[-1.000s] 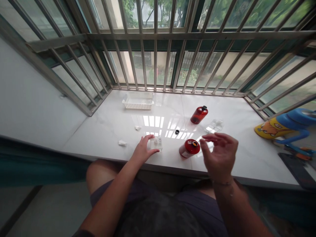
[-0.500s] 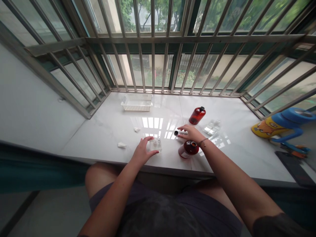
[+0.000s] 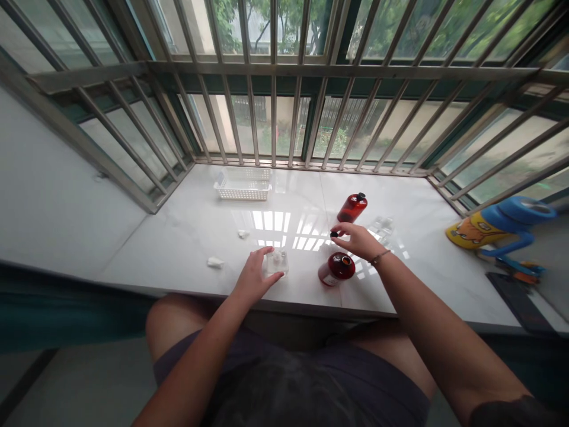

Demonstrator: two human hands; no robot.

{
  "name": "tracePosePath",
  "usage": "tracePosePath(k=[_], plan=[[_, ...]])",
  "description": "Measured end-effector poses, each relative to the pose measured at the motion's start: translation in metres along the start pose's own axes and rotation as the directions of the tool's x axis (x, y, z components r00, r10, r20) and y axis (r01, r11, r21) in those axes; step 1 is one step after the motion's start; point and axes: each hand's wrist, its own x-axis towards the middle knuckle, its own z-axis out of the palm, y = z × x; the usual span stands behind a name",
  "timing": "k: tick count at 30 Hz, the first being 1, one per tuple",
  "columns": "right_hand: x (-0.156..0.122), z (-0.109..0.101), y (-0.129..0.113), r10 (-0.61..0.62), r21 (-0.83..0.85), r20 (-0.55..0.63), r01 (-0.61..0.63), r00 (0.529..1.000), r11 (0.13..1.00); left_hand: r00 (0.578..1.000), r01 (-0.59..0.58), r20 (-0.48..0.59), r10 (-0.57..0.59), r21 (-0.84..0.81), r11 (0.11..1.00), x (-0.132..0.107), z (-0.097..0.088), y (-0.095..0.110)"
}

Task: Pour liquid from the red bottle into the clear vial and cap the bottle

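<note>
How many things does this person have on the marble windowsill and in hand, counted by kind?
Red bottles: 2
White plastic basket: 1
White tissue scraps: 2
Clear plastic pieces: 2
Black bottle cap: 1
Total: 8

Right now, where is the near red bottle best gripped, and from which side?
Likely round the wide body of the near red bottle, from the near side: the body is broad and rounded, the neck short and narrow, and the right hand sits beyond it.

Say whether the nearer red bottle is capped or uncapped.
Uncapped, it seems: the nearer red bottle shows a bare orange neck, and the right hand pinches a small black cap.
</note>
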Motion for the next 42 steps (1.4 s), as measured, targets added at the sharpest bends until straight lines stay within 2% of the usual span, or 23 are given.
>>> tracePosePath(k=[2, 4, 6, 8, 11, 14, 17, 19, 21, 24, 28, 34, 42], plan=[[-0.014, -0.021, 0.002, 0.002, -0.011, -0.015, -0.002, 1.0, 1.0, 0.998, -0.04, -0.041, 0.041, 0.018, 0.999, -0.005, -0.001, 0.004], [-0.029, -0.042, -0.001, -0.005, -0.018, -0.009, 0.005, 1.0, 1.0, 0.983, -0.095, -0.153, 0.104, 0.067, 0.993, -0.013, -0.003, 0.012], [-0.042, -0.059, -0.009, -0.033, -0.033, 0.035, 0.034, 0.999, 0.999, 0.938, -0.152, -0.295, 0.183, 0.127, 0.98, -0.022, -0.005, 0.026], [-0.054, -0.071, -0.021, -0.061, -0.069, 0.087, 0.067, 0.994, 0.995, 0.902, -0.223, -0.347, 0.259, 0.142, 0.964, -0.03, -0.003, 0.044], [-0.067, -0.08, -0.046, -0.072, -0.119, 0.11, 0.085, 0.991, 0.989, 0.932, -0.298, -0.205, 0.299, 0.039, 0.954, -0.03, 0.012, 0.073], [-0.072, -0.082, -0.07, -0.095, -0.129, 0.103, 0.108, 0.99, 0.986, 0.961, -0.277, -0.049, 0.273, -0.141, 0.95, -0.013, 0.042, 0.092], [-0.071, -0.08, -0.086, -0.128, -0.171, 0.109, 0.145, 0.986, 0.975, 0.979, -0.132, 0.118, 0.167, -0.26, 0.957, 0.013, 0.076, 0.098], [-0.069, -0.078, -0.091, -0.126, -0.224, 0.112, 0.148, 0.986, 0.963, 0.97, -0.005, 0.232, 0.078, -0.299, 0.954, 0.028, 0.094, 0.1], [-0.067, -0.076, -0.095, -0.114, -0.267, 0.113, 0.141, 0.987, 0.954, 0.954, 0.05, 0.295, 0.061, -0.353, 0.934, 0.038, 0.105, 0.102], [-0.067, -0.074, -0.103, -0.113, -0.275, 0.108, 0.139, 0.988, 0.951, 0.952, 0.03, 0.288, 0.107, -0.431, 0.902, 0.042, 0.112, 0.106], [-0.068, -0.071, -0.115, -0.124, -0.217, 0.116, 0.147, 0.985, 0.965, 0.959, 0.029, 0.262, 0.109, -0.474, 0.88, 0.034, 0.115, 0.105], [-0.071, -0.06, -0.121, -0.121, -0.115, 0.126, 0.135, 0.985, 0.984, 0.964, -0.017, 0.232, 0.133, -0.445, 0.895, 0.024, 0.117, 0.095], [-0.09, -0.041, -0.121, -0.011, 0.016, -0.004, 0.011, 1.0, 1.0, 0.968, -0.063, 0.197, 0.154, -0.405, 0.912, 0.018, 0.115, 0.092]])
